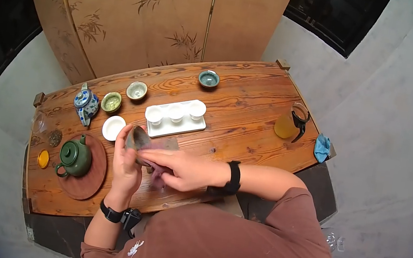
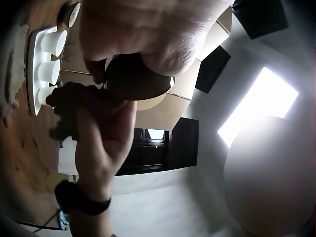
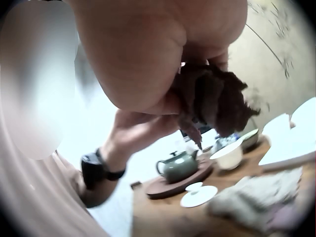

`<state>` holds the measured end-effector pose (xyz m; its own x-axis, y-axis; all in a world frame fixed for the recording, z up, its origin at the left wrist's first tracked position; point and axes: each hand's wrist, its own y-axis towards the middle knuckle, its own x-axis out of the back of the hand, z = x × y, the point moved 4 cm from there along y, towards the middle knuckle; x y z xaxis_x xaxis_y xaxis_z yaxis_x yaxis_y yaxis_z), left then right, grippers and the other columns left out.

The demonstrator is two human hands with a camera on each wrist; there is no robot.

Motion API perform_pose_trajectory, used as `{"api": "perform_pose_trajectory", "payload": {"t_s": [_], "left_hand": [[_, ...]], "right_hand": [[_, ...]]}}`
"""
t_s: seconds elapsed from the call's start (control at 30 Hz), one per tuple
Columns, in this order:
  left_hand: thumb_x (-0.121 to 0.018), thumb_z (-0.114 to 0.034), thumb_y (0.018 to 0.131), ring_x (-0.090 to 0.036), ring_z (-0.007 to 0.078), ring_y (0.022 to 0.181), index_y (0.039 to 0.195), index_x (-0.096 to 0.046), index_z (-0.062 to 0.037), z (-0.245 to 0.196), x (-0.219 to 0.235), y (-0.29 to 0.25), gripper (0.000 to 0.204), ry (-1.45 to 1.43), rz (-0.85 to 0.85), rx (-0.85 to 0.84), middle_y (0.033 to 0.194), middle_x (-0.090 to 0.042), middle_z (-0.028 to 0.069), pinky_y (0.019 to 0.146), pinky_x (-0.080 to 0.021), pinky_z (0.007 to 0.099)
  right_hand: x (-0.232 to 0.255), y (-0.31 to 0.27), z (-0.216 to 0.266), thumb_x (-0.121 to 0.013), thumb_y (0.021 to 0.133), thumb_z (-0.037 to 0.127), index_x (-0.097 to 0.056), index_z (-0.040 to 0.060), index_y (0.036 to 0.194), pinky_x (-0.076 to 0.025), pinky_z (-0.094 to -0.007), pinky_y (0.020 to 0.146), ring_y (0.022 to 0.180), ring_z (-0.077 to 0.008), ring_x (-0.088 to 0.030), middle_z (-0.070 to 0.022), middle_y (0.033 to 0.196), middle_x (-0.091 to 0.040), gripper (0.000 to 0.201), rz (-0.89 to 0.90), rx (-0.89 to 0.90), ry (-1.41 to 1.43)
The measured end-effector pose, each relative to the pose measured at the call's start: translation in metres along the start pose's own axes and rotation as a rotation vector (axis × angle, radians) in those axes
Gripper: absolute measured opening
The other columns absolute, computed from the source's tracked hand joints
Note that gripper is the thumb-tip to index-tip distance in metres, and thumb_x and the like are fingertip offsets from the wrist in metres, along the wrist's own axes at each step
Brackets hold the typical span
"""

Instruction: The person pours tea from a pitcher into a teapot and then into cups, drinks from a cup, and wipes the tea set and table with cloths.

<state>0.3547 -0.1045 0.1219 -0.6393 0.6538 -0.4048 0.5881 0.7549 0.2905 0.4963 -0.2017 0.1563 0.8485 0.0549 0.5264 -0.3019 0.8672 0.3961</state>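
Near the front of the wooden table, my left hand (image 1: 125, 169) grips a brown bowl (image 1: 137, 138), tilted on its side with its opening facing up and right. My right hand (image 1: 183, 169) holds a crumpled purple cloth (image 1: 158, 177) right at the bowl's rim, fingers reaching over the bowl. In the left wrist view the bowl (image 2: 136, 80) looks dark, with the cloth (image 2: 71, 106) bunched beside it. The right wrist view shows the cloth (image 3: 215, 101) hanging from the right fingers, partly hiding the left hand behind it.
A white tray (image 1: 176, 130) bears three white cups beyond my hands. Left stand a green teapot (image 1: 75, 158) on a round board (image 1: 95, 181), a blue-and-white teapot (image 1: 85, 102) and small cups. A glass pitcher (image 1: 287, 125) of yellow liquid and a blue cloth (image 1: 322, 147) are right.
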Motion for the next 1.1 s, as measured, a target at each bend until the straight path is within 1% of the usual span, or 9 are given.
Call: {"api": "perform_pose_trajectory", "payload": {"t_s": [0.03, 0.17, 0.3, 0.5, 0.53, 0.67, 0.73, 0.9, 1.1], "left_hand": [[-0.076, -0.068, 0.086, -0.049, 0.0291, 0.140, 0.156, -0.035, -0.0018, 0.005, 0.007, 0.000, 0.104, 0.236, -0.031, -0.052, 0.151, -0.050, 0.0191, 0.119, -0.038, 0.0423], [-0.081, -0.067, 0.080, -0.049, 0.0380, 0.141, 0.158, -0.030, -0.0060, 0.012, 0.024, 0.003, 0.111, 0.759, 0.173, -0.524, 0.153, -0.048, 0.0253, 0.118, -0.039, 0.0471], [-0.093, -0.036, 0.080, -0.057, 0.0408, 0.135, 0.162, -0.021, -0.0182, 0.013, 0.015, 0.004, 0.110, 0.924, 0.201, -0.716, 0.153, -0.048, 0.0271, 0.105, -0.053, 0.0489], [-0.096, -0.019, 0.077, -0.055, 0.0330, 0.138, 0.167, -0.007, -0.0163, 0.010, -0.004, -0.014, 0.126, 0.218, 0.318, -0.176, 0.161, -0.041, 0.0232, 0.107, -0.052, 0.0450], [-0.090, -0.033, 0.085, -0.053, 0.0303, 0.140, 0.168, -0.002, -0.0121, -0.005, -0.016, -0.015, 0.123, 0.227, 0.341, -0.115, 0.162, -0.038, 0.0210, 0.111, -0.050, 0.0437], [-0.061, -0.069, 0.097, -0.057, 0.0264, 0.134, 0.166, -0.014, -0.0049, -0.015, -0.019, -0.018, 0.105, -0.149, 0.357, 0.159, 0.149, -0.052, 0.0163, 0.112, -0.047, 0.0399], [-0.052, -0.060, 0.105, -0.063, 0.0202, 0.120, 0.152, -0.042, -0.0017, -0.012, -0.022, -0.022, 0.076, -0.166, 0.185, 0.305, 0.135, -0.062, 0.0102, 0.104, -0.053, 0.0373], [-0.040, -0.046, 0.113, -0.065, 0.0181, 0.120, 0.143, -0.054, -0.0033, 0.016, -0.015, -0.034, 0.054, -0.265, 0.203, 0.834, 0.132, -0.065, 0.0106, 0.101, -0.057, 0.0371], [-0.037, -0.056, 0.110, -0.064, 0.0230, 0.125, 0.146, -0.053, -0.0045, 0.006, -0.011, -0.030, 0.064, -0.501, 0.053, 0.720, 0.138, -0.063, 0.0150, 0.106, -0.056, 0.0441]], "right_hand": [[0.003, 0.001, 0.012, -0.059, 0.093, -0.004, -0.043, 0.0045, 0.159, -0.057, -0.0342, 0.094, 0.111, -0.0204, -0.068, -0.0128, 0.139, -0.065, 0.068, 0.162, -0.278, 0.232], [-0.019, -0.013, -0.001, -0.061, 0.100, 0.004, -0.042, -0.0005, 0.157, -0.056, -0.0254, 0.086, 0.108, -0.0099, -0.067, -0.0061, 0.127, -0.068, 0.060, -0.069, -0.423, 1.211], [-0.008, -0.013, 0.004, -0.064, 0.102, 0.008, -0.041, 0.0036, 0.159, -0.055, -0.0232, 0.083, 0.105, -0.0076, -0.067, -0.0041, 0.126, -0.070, 0.062, -0.099, -0.427, 1.279], [0.003, -0.018, 0.021, -0.065, 0.100, 0.009, -0.050, 0.0031, 0.153, -0.057, -0.0274, 0.078, 0.099, -0.0122, -0.071, -0.0072, 0.126, -0.072, 0.056, -0.066, -0.426, 0.751], [0.007, -0.017, 0.023, -0.066, 0.097, 0.008, -0.053, 0.0028, 0.151, -0.058, -0.0288, 0.078, 0.099, -0.0151, -0.072, -0.0088, 0.127, -0.072, 0.056, -0.104, -0.216, 0.436], [0.001, -0.018, 0.033, -0.074, 0.079, 0.008, -0.066, 0.0034, 0.138, -0.058, -0.0344, 0.076, 0.094, -0.0250, -0.073, -0.0104, 0.129, -0.071, 0.059, -0.122, 0.349, -0.393], [0.003, -0.021, 0.037, -0.076, 0.083, 0.007, -0.071, 0.0043, 0.129, -0.055, -0.0335, 0.066, 0.081, -0.0236, -0.071, -0.0103, 0.125, -0.073, 0.046, 0.023, 0.306, -0.572], [0.026, -0.008, 0.047, -0.069, 0.084, 0.015, -0.074, 0.0094, 0.121, -0.050, -0.0304, 0.069, 0.079, -0.0144, -0.057, 0.0026, 0.113, -0.071, 0.038, 0.326, 0.626, -0.935], [0.048, 0.011, 0.043, -0.068, 0.088, 0.014, -0.069, 0.0136, 0.135, -0.052, -0.0315, 0.075, 0.090, -0.0176, -0.062, 0.0017, 0.131, -0.069, 0.047, 0.278, 0.590, -0.958]]}}
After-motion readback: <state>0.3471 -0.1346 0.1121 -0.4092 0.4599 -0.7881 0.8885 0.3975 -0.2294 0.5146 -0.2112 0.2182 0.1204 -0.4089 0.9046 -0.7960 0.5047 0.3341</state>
